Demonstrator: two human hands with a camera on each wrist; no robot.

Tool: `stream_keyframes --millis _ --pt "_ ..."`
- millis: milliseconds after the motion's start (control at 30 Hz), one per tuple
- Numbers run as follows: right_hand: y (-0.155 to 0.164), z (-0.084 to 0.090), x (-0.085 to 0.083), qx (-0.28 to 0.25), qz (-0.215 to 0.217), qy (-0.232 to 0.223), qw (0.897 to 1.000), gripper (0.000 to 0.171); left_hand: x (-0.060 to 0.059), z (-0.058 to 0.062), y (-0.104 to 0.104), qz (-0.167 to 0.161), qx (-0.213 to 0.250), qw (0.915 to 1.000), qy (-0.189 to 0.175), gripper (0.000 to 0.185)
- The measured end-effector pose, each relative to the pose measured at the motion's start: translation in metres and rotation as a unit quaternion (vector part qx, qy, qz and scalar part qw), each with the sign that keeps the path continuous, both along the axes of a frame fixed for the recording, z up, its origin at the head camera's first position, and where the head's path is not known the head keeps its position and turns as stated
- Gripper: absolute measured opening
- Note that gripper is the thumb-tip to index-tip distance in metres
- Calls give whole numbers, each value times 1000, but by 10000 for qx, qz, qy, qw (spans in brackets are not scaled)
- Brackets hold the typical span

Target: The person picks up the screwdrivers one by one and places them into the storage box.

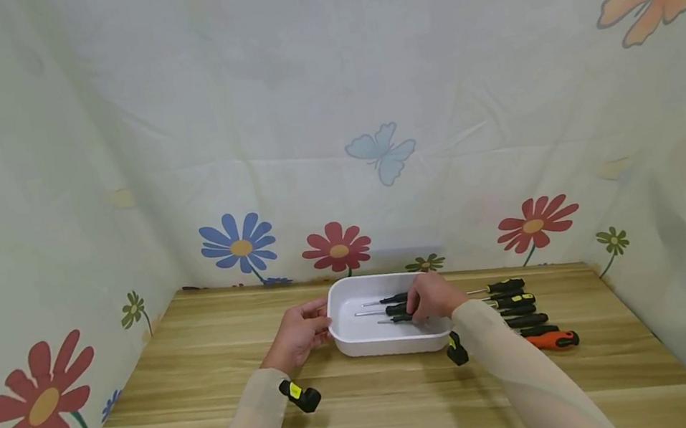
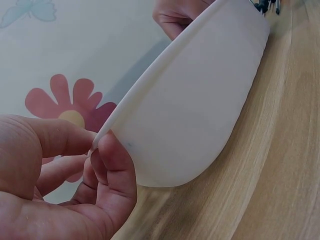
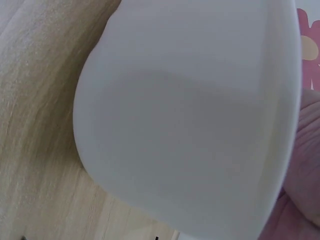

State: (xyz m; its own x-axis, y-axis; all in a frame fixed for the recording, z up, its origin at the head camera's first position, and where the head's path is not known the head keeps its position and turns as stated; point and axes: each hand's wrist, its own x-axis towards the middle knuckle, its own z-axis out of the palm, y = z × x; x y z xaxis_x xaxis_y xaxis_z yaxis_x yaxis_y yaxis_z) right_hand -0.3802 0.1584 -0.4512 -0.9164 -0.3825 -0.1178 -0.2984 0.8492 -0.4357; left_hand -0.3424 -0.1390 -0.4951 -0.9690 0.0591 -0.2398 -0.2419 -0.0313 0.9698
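Observation:
A white plastic tray (image 1: 360, 342) stands in the middle of the wooden table. My left hand (image 1: 321, 322) pinches its left rim; in the left wrist view the thumb and forefinger (image 2: 97, 142) close on the tray's edge (image 2: 165, 65). Three black-handled screwdrivers (image 1: 387, 301) lie in the tray, blades to the left. My right hand (image 1: 417, 309) reaches into the tray, its curled fingers closing on the handle of the nearest screwdriver (image 1: 396, 320). The right wrist view shows only the tray's outer wall (image 3: 190, 115) and a strip of palm.
Right of the tray lies a row of several more screwdrivers (image 1: 514, 303) with black and yellow handles, and an orange-handled one (image 1: 555, 340) nearest me. Flower-printed cloth walls (image 1: 334, 247) close in the table on three sides.

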Motion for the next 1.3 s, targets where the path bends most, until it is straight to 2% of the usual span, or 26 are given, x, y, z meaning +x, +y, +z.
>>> stream_keyframes --millis 467,733,1000,1300 --pt "0 -1 2 18 175 206 9996 15 -1 -2 0 -44 76 9999 74 50" --pt "-1 -1 1 100 141 244 9996 16 -2 -2 0 -28 79 9999 104 50" --pt "-2 -3 1 159 -13 61 9999 14 -1 -2 0 -32 -5 10000 72 50" --pt "-1 -3 2 173 -3 256 9995 14 -1 -1 0 -26 35 9999 130 50"
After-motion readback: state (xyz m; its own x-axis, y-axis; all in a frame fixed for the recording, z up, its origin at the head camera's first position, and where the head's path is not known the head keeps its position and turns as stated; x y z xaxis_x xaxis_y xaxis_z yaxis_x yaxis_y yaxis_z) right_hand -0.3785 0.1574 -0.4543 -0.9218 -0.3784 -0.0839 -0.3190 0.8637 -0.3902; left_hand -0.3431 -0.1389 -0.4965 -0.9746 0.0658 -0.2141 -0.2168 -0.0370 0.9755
